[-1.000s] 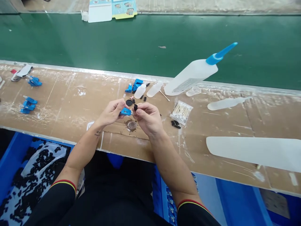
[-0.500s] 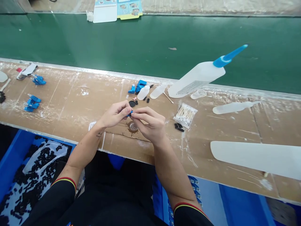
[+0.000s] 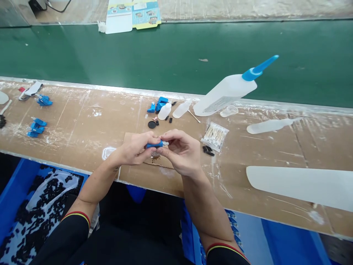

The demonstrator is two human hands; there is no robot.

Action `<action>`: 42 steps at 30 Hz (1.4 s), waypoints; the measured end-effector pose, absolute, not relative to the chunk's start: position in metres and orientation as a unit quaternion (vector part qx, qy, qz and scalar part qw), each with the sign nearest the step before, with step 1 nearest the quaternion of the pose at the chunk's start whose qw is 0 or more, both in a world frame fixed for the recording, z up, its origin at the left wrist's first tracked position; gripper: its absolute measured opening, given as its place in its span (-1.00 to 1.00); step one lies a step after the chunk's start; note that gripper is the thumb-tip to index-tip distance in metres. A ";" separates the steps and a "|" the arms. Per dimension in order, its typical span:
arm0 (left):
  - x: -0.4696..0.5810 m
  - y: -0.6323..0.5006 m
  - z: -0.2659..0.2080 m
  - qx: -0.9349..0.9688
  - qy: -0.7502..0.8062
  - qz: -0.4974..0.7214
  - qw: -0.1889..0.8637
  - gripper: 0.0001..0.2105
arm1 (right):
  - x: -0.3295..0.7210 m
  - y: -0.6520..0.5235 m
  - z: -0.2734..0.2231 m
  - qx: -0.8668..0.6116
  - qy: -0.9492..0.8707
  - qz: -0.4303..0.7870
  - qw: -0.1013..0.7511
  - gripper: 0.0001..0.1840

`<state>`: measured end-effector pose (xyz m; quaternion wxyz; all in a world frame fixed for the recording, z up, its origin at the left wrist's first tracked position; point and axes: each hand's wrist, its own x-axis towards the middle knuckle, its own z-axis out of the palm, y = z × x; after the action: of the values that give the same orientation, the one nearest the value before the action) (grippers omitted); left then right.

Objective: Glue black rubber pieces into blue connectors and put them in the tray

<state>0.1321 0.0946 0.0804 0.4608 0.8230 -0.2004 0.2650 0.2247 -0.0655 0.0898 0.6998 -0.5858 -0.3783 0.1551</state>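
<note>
Between my hands, above the near half of the bench, is a small blue plastic part (image 3: 154, 145) with a whitish tip pointing right. My left hand (image 3: 135, 148) grips its left end between thumb and fingers. The thumb and fingertips of my right hand (image 3: 184, 151) close on its right end. Under the hands, a small clear round dish (image 3: 155, 155) is mostly hidden. Just beyond lie a black round cap (image 3: 151, 124), several small black pieces, more blue parts (image 3: 162, 103) and a small white bottle (image 3: 164, 111).
A large white bottle with blue nozzle (image 3: 226, 94) lies near the green belt (image 3: 176, 59). A bag of cotton swabs (image 3: 215, 136) and black pieces (image 3: 208, 151) are right of my hands. Blue parts (image 3: 36, 127) lie far left. A blue bin (image 3: 16, 176) of black pieces stands below left.
Both hands have moved slightly nearer to me with the blue part, which is now turned so more of it and its whitish tip show. The view has shifted slightly.
</note>
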 end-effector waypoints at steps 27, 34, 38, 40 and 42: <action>0.008 0.023 0.095 0.842 -0.112 0.312 0.425 -0.67 | 0.118 -0.142 0.093 -0.587 -0.317 0.274 0.693 -0.88; 0.008 -0.011 0.048 0.785 -0.066 0.347 0.509 -0.50 | 0.096 -0.167 0.070 -0.507 -0.165 0.317 0.785 -0.65; 0.016 -0.039 0.035 0.755 -0.107 0.192 0.618 -0.28 | 0.098 -0.267 0.045 -0.634 -0.077 0.162 0.752 -0.56; 0.017 -0.045 0.031 0.752 -0.095 0.152 0.635 -0.39 | 0.097 -0.348 0.031 -0.756 0.058 0.019 0.652 -0.56; 0.017 -0.043 0.029 0.758 -0.070 0.153 0.630 -0.53 | 0.092 -0.430 0.013 -0.833 0.216 -0.068 0.504 -0.64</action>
<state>0.0169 -0.0426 0.0287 0.6296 0.7584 -0.0700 0.1534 0.0918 -0.4295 0.0132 0.5041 -0.8333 0.2162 -0.0683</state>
